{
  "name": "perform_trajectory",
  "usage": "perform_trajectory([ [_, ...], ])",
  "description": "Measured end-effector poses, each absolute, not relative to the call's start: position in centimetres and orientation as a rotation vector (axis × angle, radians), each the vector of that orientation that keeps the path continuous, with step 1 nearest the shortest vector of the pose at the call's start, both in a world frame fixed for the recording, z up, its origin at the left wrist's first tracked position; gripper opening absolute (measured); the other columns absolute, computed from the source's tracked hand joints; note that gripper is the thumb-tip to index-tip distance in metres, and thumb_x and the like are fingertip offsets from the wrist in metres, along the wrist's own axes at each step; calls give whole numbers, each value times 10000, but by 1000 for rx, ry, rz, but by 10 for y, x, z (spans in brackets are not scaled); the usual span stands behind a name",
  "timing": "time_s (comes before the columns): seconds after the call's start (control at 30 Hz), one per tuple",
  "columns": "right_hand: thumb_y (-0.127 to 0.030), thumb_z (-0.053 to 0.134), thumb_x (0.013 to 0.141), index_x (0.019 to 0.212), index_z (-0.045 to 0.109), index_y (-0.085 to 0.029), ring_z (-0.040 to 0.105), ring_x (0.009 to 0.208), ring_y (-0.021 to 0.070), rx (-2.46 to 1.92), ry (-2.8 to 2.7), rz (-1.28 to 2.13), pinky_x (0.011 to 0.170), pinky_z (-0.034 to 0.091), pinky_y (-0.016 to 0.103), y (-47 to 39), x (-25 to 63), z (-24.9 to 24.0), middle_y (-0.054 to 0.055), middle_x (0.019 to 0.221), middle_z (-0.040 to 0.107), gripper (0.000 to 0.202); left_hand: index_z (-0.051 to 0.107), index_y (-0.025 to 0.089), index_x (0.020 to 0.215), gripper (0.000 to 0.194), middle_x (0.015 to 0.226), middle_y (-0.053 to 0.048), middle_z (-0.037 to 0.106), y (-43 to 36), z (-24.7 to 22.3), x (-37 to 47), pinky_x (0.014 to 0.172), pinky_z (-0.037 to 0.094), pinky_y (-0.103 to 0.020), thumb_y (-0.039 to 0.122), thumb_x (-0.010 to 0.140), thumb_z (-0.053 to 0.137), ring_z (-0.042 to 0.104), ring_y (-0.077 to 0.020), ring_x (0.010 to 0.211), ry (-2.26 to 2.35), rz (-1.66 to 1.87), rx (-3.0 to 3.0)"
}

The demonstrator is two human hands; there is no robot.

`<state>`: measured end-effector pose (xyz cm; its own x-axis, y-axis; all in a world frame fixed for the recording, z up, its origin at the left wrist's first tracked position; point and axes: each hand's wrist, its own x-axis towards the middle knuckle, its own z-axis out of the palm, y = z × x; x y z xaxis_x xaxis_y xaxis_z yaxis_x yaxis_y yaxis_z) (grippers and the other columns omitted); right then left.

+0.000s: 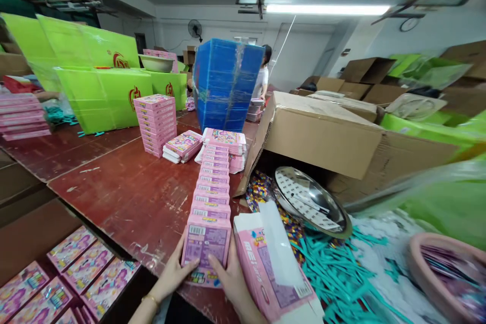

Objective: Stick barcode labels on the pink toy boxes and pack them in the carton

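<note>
Both hands are at the near end of a long overlapping row of flat pink cartons (pixel 210 187) on the red table. My left hand (pixel 181 267) grips the left edge of the nearest pink box (pixel 207 245), its thumb on the purple back panel. On the same box's right side, my right hand (pixel 230 273) presses with its thumb. Just right of my right hand lies a stack of flat pink cartons (pixel 266 263) with white flaps. Beyond the row sit a stack of pink boxes (pixel 156 124) and a few cartons lying flat (pixel 184 144).
An open brown carton (pixel 322 131) holds a round metal tray (pixel 311 202) and teal sticks (pixel 337 273). A blue wrapped box (pixel 228 86) and green boxes (pixel 106 96) stand behind. Packed pink boxes (pixel 91 268) are at lower left. A person (pixel 261 78) stands farther back.
</note>
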<state>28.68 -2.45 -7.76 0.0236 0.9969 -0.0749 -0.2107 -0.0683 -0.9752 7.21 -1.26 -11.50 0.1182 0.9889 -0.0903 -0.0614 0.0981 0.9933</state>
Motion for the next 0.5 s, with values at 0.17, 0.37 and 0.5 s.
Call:
perform_trajectory([
  [0.17,-539,748,709,1542,188,-197,469,1366,301,-1156,-1139,1207,1166,333,473,-15,267,-101,168,1511,426,1060,320,175,1520,826,1396,-160,569,-17,-118,93,1090,419,-483,570,858,616,566,-319,1253,1116,1075,1306],
  [0.37,-548,716,743,1506,284,-229,370,1433,301,-1264,-1162,1214,1187,285,497,-31,280,-99,148,1548,382,933,405,182,1476,728,1307,-133,640,-19,-110,97,1089,419,-456,556,877,585,590,-296,1226,1194,1178,1425],
  [0.5,-495,695,799,1487,336,-272,269,1484,265,-1173,-1248,1125,1213,235,484,-53,318,-63,107,1601,296,807,425,173,1462,732,1280,-134,656,-22,-110,104,1076,427,-448,558,863,596,612,-298,1192,1241,1226,1393],
])
